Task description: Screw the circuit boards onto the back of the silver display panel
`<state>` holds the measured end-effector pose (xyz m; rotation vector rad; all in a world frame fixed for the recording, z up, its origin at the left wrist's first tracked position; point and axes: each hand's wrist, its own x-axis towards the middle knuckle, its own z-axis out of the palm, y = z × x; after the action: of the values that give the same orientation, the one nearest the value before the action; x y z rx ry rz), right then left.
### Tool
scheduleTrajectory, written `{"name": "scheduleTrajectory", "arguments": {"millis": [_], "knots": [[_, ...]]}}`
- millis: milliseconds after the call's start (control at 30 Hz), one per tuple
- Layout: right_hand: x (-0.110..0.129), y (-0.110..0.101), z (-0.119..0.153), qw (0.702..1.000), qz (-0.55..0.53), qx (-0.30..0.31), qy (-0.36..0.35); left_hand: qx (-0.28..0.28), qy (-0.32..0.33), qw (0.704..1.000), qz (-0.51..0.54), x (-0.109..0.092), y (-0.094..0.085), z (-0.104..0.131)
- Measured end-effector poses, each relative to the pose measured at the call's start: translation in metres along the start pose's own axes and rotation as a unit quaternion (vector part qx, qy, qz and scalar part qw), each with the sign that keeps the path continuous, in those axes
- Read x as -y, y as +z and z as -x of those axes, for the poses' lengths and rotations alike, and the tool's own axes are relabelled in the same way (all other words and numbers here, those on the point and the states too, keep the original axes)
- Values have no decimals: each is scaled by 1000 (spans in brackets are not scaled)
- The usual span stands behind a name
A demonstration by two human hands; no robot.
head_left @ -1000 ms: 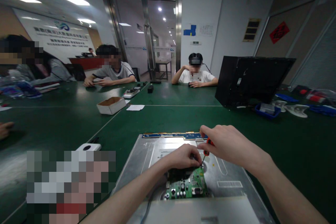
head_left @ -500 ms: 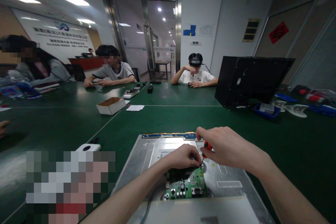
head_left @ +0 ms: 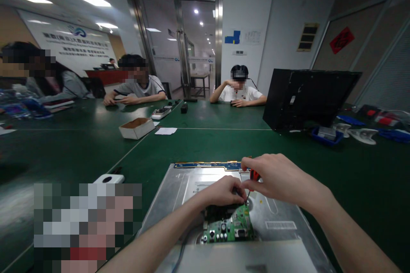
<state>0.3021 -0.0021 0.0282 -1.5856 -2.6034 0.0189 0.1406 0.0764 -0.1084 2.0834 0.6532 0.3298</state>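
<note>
My right hand (head_left: 278,179) grips a screwdriver with a red and black handle (head_left: 255,175) between thumb and fingers. Its thin shaft slants down to the upper right corner of a green circuit board (head_left: 229,227). Just left of that tip, my left hand (head_left: 226,190) has its fingers curled together over the board's upper edge; what they pinch, if anything, is hidden. The board lies on a flat silver metal panel (head_left: 278,232), which has a blue strip board (head_left: 205,165) along its far edge. A grey cable (head_left: 181,254) runs by my left forearm.
A black monitor-like casing (head_left: 310,98) stands at the back right, beside a blue tray (head_left: 326,135). Left of the panel are a white device (head_left: 110,178) and an open carton (head_left: 137,129). Several people sit around the green table (head_left: 205,140).
The screwdriver's handle has turned slightly in my right hand, its tip still at the board's corner. My left hand keeps its place. The whole view has shifted a little.
</note>
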Motion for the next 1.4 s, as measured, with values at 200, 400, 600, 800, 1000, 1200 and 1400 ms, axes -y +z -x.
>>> {"name": "scheduleTrajectory", "arguments": {"millis": [200,400,600,800,1000,1200,1400], "knots": [[0,-1,-4,998,52,12,23,-1,-2,1000,-7,-1,0,1],[-1,-1,2,1000,-19,4,-24,1,0,1000,-6,-2,-1,1],[1,-2,2,1000,-8,0,-9,2,0,1000,-1,-1,-1,0],[0,0,-3,998,56,1,35,3,-14,1000,1,1,0,1],[1,-1,-1,999,28,7,20,5,-13,1000,7,0,1,0],[0,-2,4,999,-42,5,-24,3,-19,1000,6,0,0,-1],[-1,0,0,1000,10,1,8,3,-17,1000,0,-3,-1,1]]}}
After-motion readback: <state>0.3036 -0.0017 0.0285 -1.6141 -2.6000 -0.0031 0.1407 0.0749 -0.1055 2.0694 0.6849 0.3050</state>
